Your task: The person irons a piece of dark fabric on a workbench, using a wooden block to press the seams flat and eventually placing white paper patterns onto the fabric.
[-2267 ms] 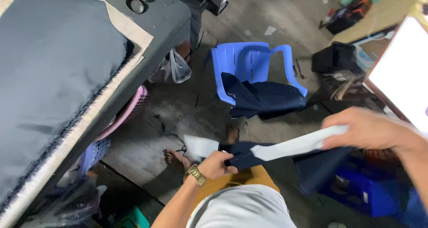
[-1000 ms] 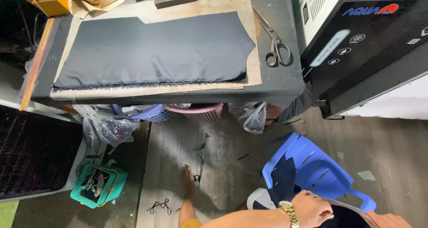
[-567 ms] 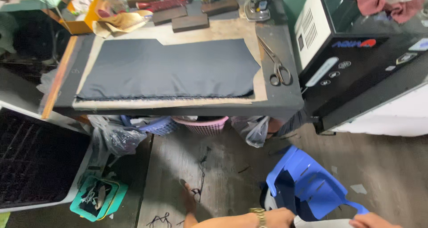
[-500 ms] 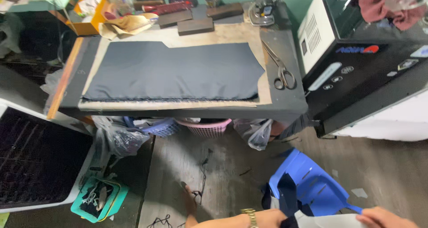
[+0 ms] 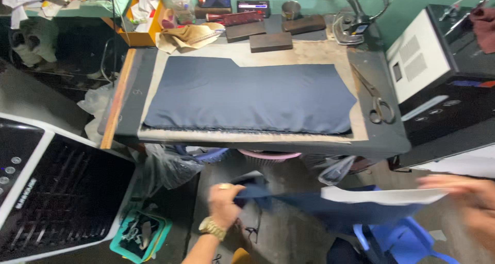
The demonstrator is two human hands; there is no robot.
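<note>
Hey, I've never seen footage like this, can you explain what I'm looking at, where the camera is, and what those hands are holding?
The camera sits on a person's head, looking down, so the two bare hands are their own. The left hand, wearing a gold watch, and the blurred right hand stretch a dark blue cloth piece with a white strip between them. Ahead stands a worktable with a flat sheet of dark blue fabric, scissors and wooden blocks. A blue plastic chair is below.
</note>
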